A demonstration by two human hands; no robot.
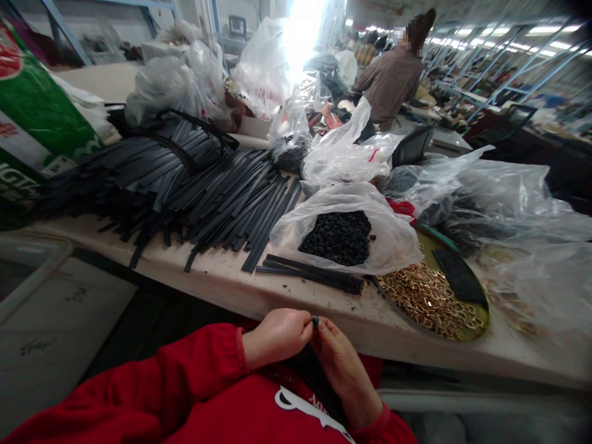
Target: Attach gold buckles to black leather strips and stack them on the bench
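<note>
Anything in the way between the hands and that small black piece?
Nothing visible: the left hand and right hand pinch the small black piece directly. The nearest flat black strips on the table, a short stack, lie beyond the hands, not between them.

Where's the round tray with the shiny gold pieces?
In the head view, the tray sits on the table toward the right, just right of the open plastic bag of black bits.
</note>
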